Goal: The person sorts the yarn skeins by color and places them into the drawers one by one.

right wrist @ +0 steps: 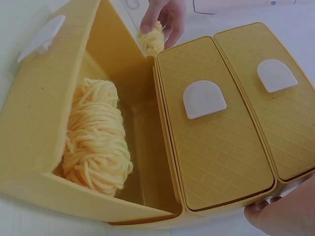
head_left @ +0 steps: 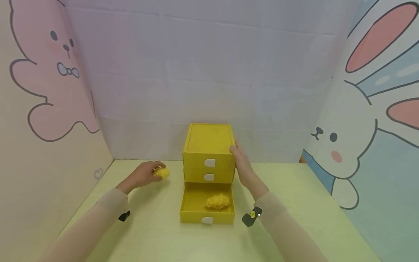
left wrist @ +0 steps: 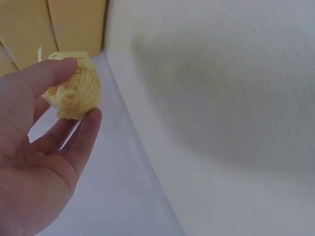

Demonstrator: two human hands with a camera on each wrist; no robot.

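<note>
Between thumb and fingers, my left hand (head_left: 144, 174) pinches a small ball of yellow yarn (left wrist: 78, 88), held left of a yellow drawer box (head_left: 209, 138). My right hand (head_left: 244, 169) rests against the box's right side, its thumb at the top edge. In the right wrist view only part of that hand shows, at the lower right corner. The bottom drawer (head_left: 207, 217) is pulled out and holds a larger yellow yarn skein (right wrist: 98, 137). The two drawers above it are closed, each with a white tab handle (right wrist: 204, 99).
The box stands on a pale table (head_left: 147, 233) near the white back wall (head_left: 209, 72). Side walls carry cartoon animals, a pink one (head_left: 55, 80) on the left and a white rabbit (head_left: 347, 145) on the right. Dark wrist devices (head_left: 252, 216) sit by both sleeves.
</note>
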